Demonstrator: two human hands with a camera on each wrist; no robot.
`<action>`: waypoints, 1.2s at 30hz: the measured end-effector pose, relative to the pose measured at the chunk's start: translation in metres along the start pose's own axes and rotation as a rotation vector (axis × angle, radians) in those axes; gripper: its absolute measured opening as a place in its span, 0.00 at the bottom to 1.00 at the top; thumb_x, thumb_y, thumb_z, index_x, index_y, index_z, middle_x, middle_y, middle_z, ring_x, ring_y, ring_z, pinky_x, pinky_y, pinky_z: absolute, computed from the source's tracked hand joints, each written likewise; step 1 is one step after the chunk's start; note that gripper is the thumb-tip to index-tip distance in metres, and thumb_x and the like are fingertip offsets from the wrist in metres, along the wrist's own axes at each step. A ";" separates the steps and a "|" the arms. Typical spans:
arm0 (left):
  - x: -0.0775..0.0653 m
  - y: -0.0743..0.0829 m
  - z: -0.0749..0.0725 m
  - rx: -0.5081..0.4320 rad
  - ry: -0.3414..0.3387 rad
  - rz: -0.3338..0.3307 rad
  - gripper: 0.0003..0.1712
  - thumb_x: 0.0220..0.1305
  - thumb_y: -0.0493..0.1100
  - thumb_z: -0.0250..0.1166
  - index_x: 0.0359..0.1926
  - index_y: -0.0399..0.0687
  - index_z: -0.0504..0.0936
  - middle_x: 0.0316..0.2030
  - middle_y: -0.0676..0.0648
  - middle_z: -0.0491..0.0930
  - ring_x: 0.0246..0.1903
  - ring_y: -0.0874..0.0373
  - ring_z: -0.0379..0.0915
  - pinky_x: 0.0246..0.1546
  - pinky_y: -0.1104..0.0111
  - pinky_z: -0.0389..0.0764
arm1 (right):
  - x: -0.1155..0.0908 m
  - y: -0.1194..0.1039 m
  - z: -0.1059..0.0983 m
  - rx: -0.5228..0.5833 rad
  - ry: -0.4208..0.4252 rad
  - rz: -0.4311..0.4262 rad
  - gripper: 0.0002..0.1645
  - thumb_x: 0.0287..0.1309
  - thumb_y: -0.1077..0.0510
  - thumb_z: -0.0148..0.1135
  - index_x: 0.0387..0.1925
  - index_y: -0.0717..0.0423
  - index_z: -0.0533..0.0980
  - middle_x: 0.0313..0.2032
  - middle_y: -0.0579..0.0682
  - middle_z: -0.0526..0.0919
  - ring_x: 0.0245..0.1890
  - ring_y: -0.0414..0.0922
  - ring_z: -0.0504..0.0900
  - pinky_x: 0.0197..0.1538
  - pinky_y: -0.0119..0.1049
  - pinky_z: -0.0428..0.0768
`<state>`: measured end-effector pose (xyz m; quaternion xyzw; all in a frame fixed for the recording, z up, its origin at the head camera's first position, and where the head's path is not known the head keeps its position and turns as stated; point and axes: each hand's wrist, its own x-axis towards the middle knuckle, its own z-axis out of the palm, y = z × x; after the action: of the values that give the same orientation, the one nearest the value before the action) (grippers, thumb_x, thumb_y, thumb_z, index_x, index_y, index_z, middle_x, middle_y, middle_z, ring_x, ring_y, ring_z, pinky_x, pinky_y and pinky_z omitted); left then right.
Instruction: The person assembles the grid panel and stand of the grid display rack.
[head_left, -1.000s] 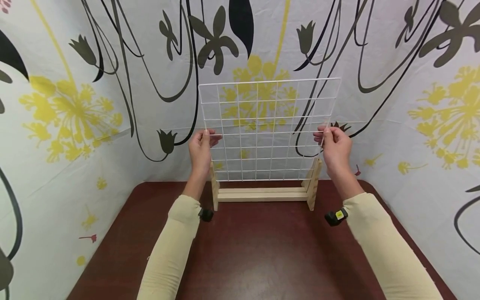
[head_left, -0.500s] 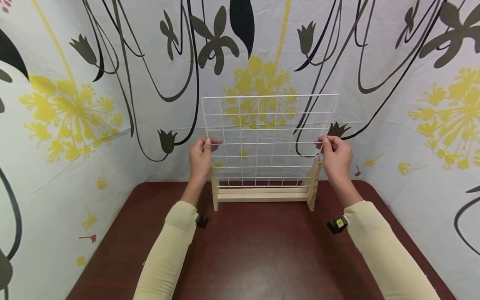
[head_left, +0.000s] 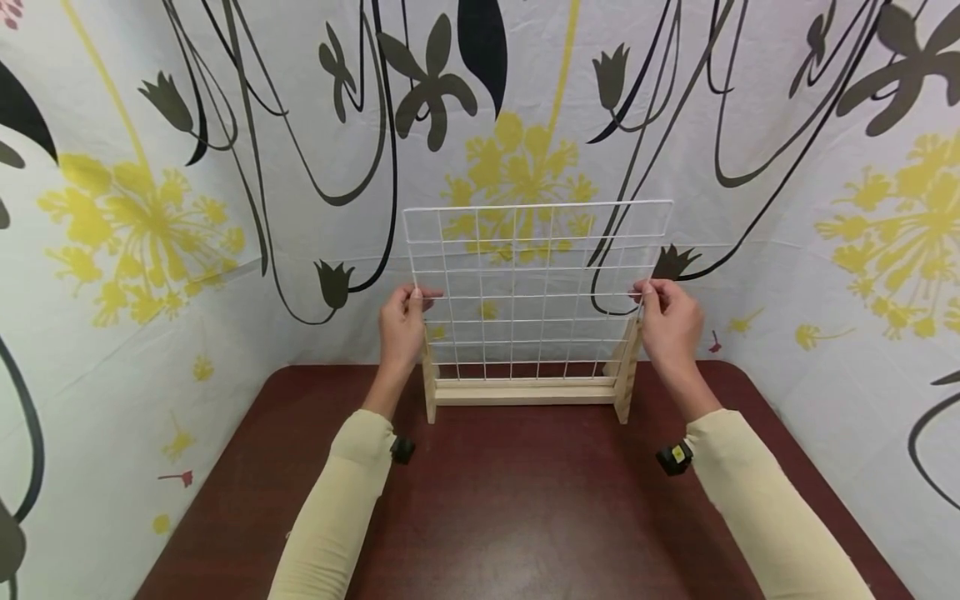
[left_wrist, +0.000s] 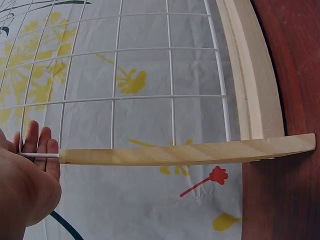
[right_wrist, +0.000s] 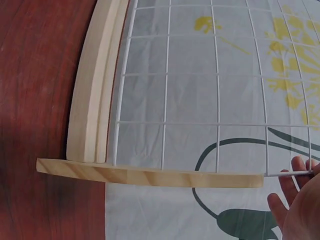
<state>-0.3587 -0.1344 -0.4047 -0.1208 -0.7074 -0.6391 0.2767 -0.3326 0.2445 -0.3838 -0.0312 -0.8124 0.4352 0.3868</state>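
A white wire grid panel (head_left: 512, 296) stands upright, tilted slightly back, between the side posts of a pale wooden stand (head_left: 525, 392). My left hand (head_left: 402, 327) pinches the panel's left edge wire between thumb and fingers, just above the left post (left_wrist: 185, 153). On the opposite edge my right hand (head_left: 670, 321) pinches the wire in the same way, above the right post (right_wrist: 150, 177). The panel's bottom wire (left_wrist: 223, 112) runs close along the stand's crossbar (left_wrist: 257, 75) in the left wrist view.
The stand rests near the back of a dark red-brown table (head_left: 517, 500). Behind and at both sides hangs a white cloth (head_left: 315, 225) printed with yellow flowers and dark stems. Small black cameras (head_left: 675, 457) sit at both wrists.
Both hands have lowered the wire grid panel between the stand's posts, bringing its bottom wire down close to the crossbar. The stand has not moved.
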 end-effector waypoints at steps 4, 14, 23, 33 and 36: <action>-0.003 -0.004 0.000 0.019 0.013 0.006 0.16 0.85 0.41 0.51 0.43 0.32 0.79 0.48 0.34 0.90 0.55 0.37 0.86 0.63 0.54 0.84 | -0.003 0.005 0.000 -0.013 -0.012 -0.023 0.17 0.80 0.52 0.56 0.48 0.57 0.87 0.43 0.57 0.93 0.29 0.21 0.71 0.33 0.24 0.66; -0.007 -0.015 0.001 0.012 0.019 0.025 0.16 0.85 0.40 0.51 0.43 0.32 0.80 0.48 0.34 0.90 0.57 0.44 0.86 0.63 0.55 0.82 | -0.007 0.015 0.001 -0.021 -0.031 -0.057 0.17 0.80 0.53 0.55 0.47 0.57 0.87 0.44 0.56 0.93 0.34 0.16 0.75 0.38 0.19 0.68; -0.010 -0.018 -0.002 -0.021 0.029 0.010 0.16 0.83 0.41 0.55 0.44 0.33 0.83 0.50 0.35 0.90 0.59 0.45 0.85 0.66 0.53 0.80 | -0.012 0.019 0.001 -0.091 -0.036 -0.096 0.17 0.80 0.53 0.55 0.49 0.58 0.86 0.46 0.57 0.93 0.48 0.55 0.92 0.41 0.09 0.65; -0.012 -0.017 -0.008 0.058 -0.010 0.003 0.15 0.83 0.47 0.57 0.52 0.43 0.85 0.53 0.43 0.90 0.50 0.48 0.83 0.51 0.67 0.77 | -0.015 0.021 0.000 -0.142 -0.044 -0.126 0.14 0.78 0.52 0.58 0.52 0.52 0.85 0.47 0.54 0.93 0.47 0.54 0.91 0.49 0.36 0.83; -0.014 -0.017 -0.013 0.113 -0.062 -0.001 0.19 0.81 0.52 0.60 0.63 0.48 0.81 0.60 0.46 0.86 0.58 0.51 0.81 0.60 0.61 0.78 | -0.016 0.021 -0.002 -0.158 -0.078 -0.144 0.16 0.74 0.51 0.64 0.56 0.53 0.83 0.50 0.57 0.91 0.50 0.57 0.88 0.52 0.53 0.82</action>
<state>-0.3525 -0.1470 -0.4260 -0.1243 -0.7507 -0.5940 0.2609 -0.3262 0.2527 -0.4084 0.0137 -0.8586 0.3419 0.3816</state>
